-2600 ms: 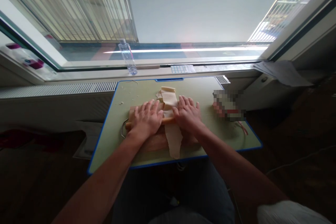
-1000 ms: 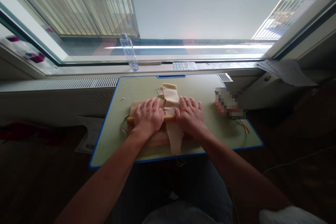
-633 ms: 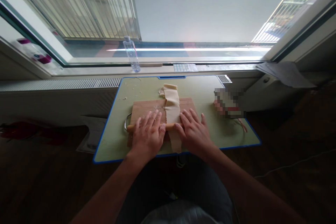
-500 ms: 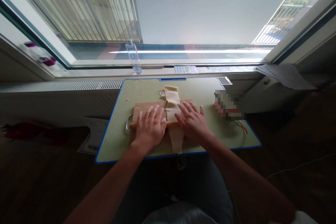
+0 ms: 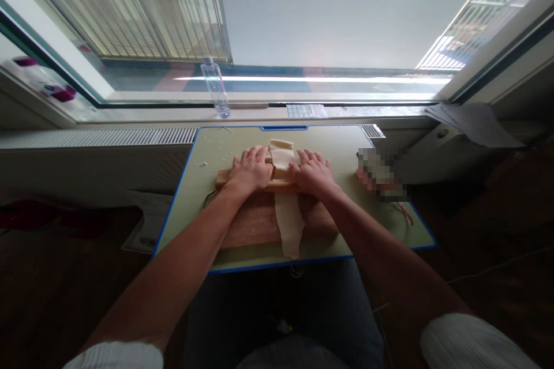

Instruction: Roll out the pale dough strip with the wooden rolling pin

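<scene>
A wooden rolling pin (image 5: 282,185) lies crosswise near the far part of a wooden cutting board (image 5: 249,220). My left hand (image 5: 250,168) rests palm down on the pin's left part, its fingers stretched forward over it. On the right part my right hand (image 5: 313,172) also lies palm down, fingers extended and slightly apart. Between the hands a long strip of pale dough (image 5: 289,220) runs under the pin. Its near end hangs over the board's front edge, and its far end is folded beyond the board. My hands hide much of the pin.
The board stands on a light green table (image 5: 193,207) with blue edging. Small dough bits (image 5: 203,164) lie at its left. A pixelated object (image 5: 383,176) sits at the right. Behind, a clear plastic bottle (image 5: 216,89) stands on the window sill. Papers (image 5: 471,121) lie at far right.
Both hands and the rolling pin have moved forward, away from me, along the dough strip. More of the near board and dough now shows. The view has shifted slightly.
</scene>
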Available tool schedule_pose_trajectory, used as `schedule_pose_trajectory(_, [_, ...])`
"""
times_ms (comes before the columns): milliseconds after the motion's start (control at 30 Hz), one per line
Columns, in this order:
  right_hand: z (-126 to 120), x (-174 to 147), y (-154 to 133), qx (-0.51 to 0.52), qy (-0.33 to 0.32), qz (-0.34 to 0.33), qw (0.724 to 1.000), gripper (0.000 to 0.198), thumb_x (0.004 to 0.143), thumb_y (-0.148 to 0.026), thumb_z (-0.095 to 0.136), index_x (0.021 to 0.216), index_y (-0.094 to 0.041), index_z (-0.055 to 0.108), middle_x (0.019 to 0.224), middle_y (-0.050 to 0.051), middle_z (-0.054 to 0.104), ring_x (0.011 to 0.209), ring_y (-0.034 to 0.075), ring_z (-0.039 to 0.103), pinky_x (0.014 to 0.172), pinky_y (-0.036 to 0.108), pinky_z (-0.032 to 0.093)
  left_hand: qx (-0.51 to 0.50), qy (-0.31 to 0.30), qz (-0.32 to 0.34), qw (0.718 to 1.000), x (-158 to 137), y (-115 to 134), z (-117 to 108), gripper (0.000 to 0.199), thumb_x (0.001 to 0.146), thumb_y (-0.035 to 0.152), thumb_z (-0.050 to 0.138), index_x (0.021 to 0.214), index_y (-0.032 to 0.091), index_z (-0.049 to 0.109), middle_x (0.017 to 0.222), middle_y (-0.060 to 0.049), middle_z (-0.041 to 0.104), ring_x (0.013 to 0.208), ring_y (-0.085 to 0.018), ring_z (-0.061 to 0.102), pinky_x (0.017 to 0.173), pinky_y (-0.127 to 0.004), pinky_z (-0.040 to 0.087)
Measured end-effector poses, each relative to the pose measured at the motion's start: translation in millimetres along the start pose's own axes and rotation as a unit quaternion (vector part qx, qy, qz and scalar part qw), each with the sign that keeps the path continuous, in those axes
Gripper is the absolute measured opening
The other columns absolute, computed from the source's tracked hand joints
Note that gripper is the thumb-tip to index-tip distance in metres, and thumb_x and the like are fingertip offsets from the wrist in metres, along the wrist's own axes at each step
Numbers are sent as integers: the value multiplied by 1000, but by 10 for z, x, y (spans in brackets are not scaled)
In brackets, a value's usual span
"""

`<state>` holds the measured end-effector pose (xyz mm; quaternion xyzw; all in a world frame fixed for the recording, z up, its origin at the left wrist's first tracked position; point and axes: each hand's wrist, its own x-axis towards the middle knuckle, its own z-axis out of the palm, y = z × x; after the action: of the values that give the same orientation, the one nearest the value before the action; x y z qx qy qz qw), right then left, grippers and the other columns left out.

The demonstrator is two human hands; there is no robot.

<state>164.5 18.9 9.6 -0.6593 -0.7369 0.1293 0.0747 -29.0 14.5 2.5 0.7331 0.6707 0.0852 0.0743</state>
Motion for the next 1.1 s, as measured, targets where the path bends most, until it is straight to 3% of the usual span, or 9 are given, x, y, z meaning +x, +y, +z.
schedule_pose_trajectory(167, [-12,41,-20,-1,-6,9,1000,71,107,-49,31,169,-17,35,176,13,33,161,35,28,130,67,24,2,0,1,1000,48,6,-20,66,103,39,32,165,18,41,173,-14,41,158,-31,38,129,-56,31])
schedule_pose_trajectory(400, [3,-258,-66,-24,12,4,1000,70,110,-53,26,170,-19,34,176,10,34,162,34,29,131,62,23,7,27,6,1000,-215,54,-18,63,103,39,35,163,22,46,170,-13,47,155,-31,42,128,-57,31])
schedule_pose_trajectory(667, [110,-817,-113,-56,89,-40,994,65,111,-49,32,167,-18,42,173,11,40,161,34,30,131,63,20,44,59,11,997,-764,158,-2,62,106,41,33,161,19,51,167,-15,51,153,-34,47,127,-59,34])
schedule_pose_trajectory(800, [138,-1037,-73,-50,88,-57,993,61,111,-48,33,166,-24,45,173,8,42,162,32,30,131,62,19,33,64,25,997,-1152,177,-16,57,107,48,36,156,29,57,167,-10,52,153,-35,47,126,-63,35])
schedule_pose_trajectory(967, [83,-967,-7,-16,86,-70,994,58,110,-50,38,162,-25,49,172,8,44,161,30,32,131,62,21,21,60,57,996,-1499,165,-125,33,98,38,59,127,32,73,141,-9,70,130,-31,62,111,-50,50])
schedule_pose_trajectory(1100, [36,-723,-62,-15,74,-77,994,56,112,-49,35,161,-25,50,171,8,45,161,31,31,131,61,22,50,60,38,996,-1588,163,-199,25,98,38,59,118,29,72,124,-11,73,118,-32,65,99,-51,53])
